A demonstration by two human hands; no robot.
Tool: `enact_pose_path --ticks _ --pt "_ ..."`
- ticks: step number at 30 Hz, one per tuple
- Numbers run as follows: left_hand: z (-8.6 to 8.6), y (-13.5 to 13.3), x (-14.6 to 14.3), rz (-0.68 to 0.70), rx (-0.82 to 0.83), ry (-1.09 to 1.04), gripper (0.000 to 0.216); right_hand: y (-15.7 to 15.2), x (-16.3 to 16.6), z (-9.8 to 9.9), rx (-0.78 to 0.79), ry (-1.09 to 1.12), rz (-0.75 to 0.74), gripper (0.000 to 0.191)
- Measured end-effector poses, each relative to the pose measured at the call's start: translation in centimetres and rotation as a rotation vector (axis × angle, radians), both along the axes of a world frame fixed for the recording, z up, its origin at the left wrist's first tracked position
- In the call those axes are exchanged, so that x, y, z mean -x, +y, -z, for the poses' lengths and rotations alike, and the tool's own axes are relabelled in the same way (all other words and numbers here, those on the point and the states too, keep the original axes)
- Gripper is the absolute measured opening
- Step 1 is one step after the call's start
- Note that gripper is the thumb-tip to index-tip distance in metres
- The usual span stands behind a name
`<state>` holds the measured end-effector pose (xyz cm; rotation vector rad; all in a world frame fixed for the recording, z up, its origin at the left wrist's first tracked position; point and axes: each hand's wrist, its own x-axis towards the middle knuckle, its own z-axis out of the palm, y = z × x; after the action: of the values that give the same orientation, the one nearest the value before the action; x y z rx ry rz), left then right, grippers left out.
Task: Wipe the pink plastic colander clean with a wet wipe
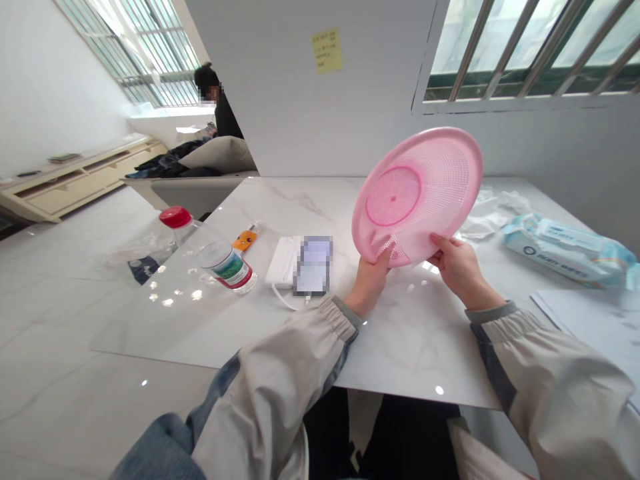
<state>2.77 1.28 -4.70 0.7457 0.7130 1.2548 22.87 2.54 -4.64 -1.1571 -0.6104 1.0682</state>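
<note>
A round pink plastic mesh basket (440, 173) is held up above the table, tilted so that its inside faces me. My left hand (371, 281) is closed on its lower left rim, with the thumb on the near side and the other fingers showing faintly through the mesh. On the lower right rim, my right hand (459, 265) pinches the edge between thumb and fingers. A phone (313, 265) lies on the table left of my left hand, with a white cable plugged into its near end.
On the marble-patterned table (400, 347) stand a red-capped plastic bottle (227, 267), a white box (281, 261) and an orange item (245, 241). A wipes pack (565, 247), crumpled clear plastic (493, 210) and paper sheets (595, 320) lie right. A person (227, 117) sits beyond the partition.
</note>
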Motion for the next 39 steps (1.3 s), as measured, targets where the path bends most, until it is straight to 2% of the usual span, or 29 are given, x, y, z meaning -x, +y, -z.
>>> enact_pose_path --ticks 6,10,13,17,20,26,30,39 --pt "-0.2 -0.1 0.2 0.017 0.007 -0.011 0.068 -0.1 -0.2 -0.6 0.023 0.035 -0.030 0.026" --pt "-0.1 0.0 0.2 0.033 0.006 0.008 0.065 -0.1 0.0 -0.7 0.010 0.069 -0.018 0.029" --pt "0.2 0.1 0.1 0.041 0.011 0.020 0.058 0.1 0.0 -0.4 -0.059 0.092 0.042 0.033" --pt "0.4 0.0 0.0 0.061 0.016 -0.003 0.052 0.5 -0.3 0.2 -0.149 0.018 0.092 0.032" --pt "0.4 -0.2 0.1 0.102 0.011 -0.025 0.053 0.5 -0.5 0.2 -0.173 -0.013 0.100 0.029" --pt "0.0 -0.7 0.2 0.226 -0.031 -0.027 0.059 0.3 0.2 -0.5 -0.224 0.064 0.074 0.031" --pt "0.1 -0.7 0.3 0.288 -0.043 -0.010 0.061 0.5 0.4 -0.4 -0.190 0.140 0.099 0.032" --pt "0.3 -0.6 0.4 0.258 -0.041 0.023 0.060 0.1 0.7 -0.8 -0.214 0.135 0.067 0.039"
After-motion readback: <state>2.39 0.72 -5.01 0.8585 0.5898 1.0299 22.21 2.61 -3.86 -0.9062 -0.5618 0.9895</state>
